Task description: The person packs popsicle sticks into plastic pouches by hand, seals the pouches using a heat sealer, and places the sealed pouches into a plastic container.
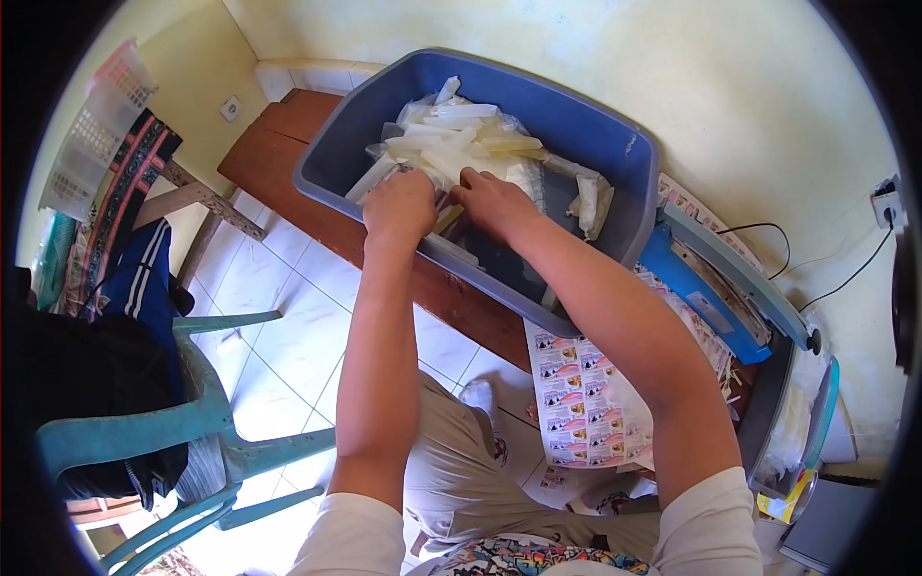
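A large blue-grey plastic tub (384,89) stands on a brown wooden bench. Inside it lies a heap of pale, whitish plastic packets (451,134), long and narrow in shape. My left hand (400,204) is over the tub's near side, its fingers curled down at the edge of the heap. Close beside it, my right hand (496,204) reaches in, with bent fingers near the same packets. The fingertips of both hands are largely hidden, and I cannot make out what is between them. One filled packet (593,205) lies apart at the tub's right side.
The wooden bench (264,144) runs beneath the tub. At right are a blue sealing machine (706,298) with a cable to a wall socket and printed label sheets (586,403). A green plastic chair (144,427) stands left, near a perforated basket (101,130).
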### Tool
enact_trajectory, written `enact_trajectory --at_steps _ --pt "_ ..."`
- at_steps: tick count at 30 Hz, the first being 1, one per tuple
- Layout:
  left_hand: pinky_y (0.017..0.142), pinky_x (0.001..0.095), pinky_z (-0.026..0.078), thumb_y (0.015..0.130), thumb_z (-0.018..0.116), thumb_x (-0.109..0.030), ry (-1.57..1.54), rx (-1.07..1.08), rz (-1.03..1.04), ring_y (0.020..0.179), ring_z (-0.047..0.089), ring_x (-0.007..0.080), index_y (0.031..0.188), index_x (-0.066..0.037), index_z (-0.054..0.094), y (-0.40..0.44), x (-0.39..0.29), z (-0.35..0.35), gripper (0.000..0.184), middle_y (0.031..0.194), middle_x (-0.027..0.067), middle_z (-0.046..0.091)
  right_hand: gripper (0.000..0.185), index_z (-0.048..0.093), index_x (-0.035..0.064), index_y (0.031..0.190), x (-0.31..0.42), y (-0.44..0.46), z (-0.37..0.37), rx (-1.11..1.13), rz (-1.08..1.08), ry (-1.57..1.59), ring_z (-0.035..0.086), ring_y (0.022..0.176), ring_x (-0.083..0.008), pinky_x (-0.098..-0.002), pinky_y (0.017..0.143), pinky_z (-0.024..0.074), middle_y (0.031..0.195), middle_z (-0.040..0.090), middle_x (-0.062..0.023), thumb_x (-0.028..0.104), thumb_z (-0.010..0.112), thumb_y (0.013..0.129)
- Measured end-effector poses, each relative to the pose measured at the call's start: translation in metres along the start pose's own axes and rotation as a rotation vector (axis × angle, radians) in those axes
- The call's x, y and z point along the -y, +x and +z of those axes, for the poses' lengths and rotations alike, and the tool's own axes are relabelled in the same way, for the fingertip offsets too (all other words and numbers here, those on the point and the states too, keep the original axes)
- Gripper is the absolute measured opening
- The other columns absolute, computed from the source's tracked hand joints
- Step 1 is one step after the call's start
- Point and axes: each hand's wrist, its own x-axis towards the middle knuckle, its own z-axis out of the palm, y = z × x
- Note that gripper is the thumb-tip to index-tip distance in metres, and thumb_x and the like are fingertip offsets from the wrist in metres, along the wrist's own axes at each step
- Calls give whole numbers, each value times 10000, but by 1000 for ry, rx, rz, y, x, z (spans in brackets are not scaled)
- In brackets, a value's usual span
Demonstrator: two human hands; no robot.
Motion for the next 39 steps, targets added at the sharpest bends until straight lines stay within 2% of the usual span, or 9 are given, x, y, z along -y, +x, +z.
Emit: enact_trajectory --at_steps 12,16,18,21,29,34,36,37,39 --pt "1006 476 583 895 720 -138 45 37 -23 1175 739 358 1190 -216 830 2 0 1 324 1226 141 786 245 751 131 1172 0 1 -9 -51 8 49 748 1109 -353 -481 929 610 1129 761 -130 160 587 993" --pt "975 466 586 888 804 -233 3 69 39 1130 753 331 1212 -221 831 0 -1 -7 326 1184 118 804 244 775 146 1139 -6 0 -18 -114 -47 76 746 1104 -350 -478 910 610 1126 765 -133 161 592 978" --pt "959 462 586 879 836 -269 -29 117 83 1105 759 322 1217 -225 832 -5 -2 -10 341 1156 110 812 278 770 135 1146 -10 2 -25 -152 -18 120 729 1102 -359 -478 925 593 1133 753 -104 99 743 871" --pt "915 461 585 857 873 -301 -150 60 114 1027 772 326 1210 -189 836 -7 -9 -10 372 1093 118 821 248 772 106 1085 -18 -2 -33 -281 -77 149 723 1088 -364 -479 912 588 1123 755 -105 62 770 841" --pt "822 457 574 883 822 -198 -472 -120 232 863 771 380 1161 -27 813 -14 -30 0 326 947 240 787 265 779 101 1071 -24 -22 -47 -489 -76 219 729 1077 -358 -474 918 598 1149 759 -108 -6 738 832" --pt "805 444 574 902 811 -168 -620 -198 264 835 768 346 1155 -2 804 -24 -51 -2 303 941 217 796 322 755 84 1136 -18 -47 -61 -751 -102 199 740 1058 -376 -452 916 615 1317 687 -137 -57 766 846" --pt "790 425 575 916 807 -160 -686 -217 278 804 767 299 1157 5 800 -32 -61 -3 292 913 200 798 344 737 72 1170 -11 -67 -71 -809 26 537 741 1071 -388 -453 908 625 1368 636 -182 -92 688 872" --pt "806 426 582 912 811 -172 -787 -169 279 813 776 318 1137 6 806 -36 -67 -6 287 922 217 797 389 725 67 1231 -12 -75 -73 -868 39 494 763 1039 -308 -379 833 655 1321 648 -187 -111 717 886" --pt "823 426 588 909 816 -185 -887 -117 296 822 785 337 1117 7 812 -46 -82 -15 283 932 234 795 363 712 53 1231 -13 -97 -78 -909 54 442 760 1038 -337 -397 860 653 1293 652 -204 -87 712 896"
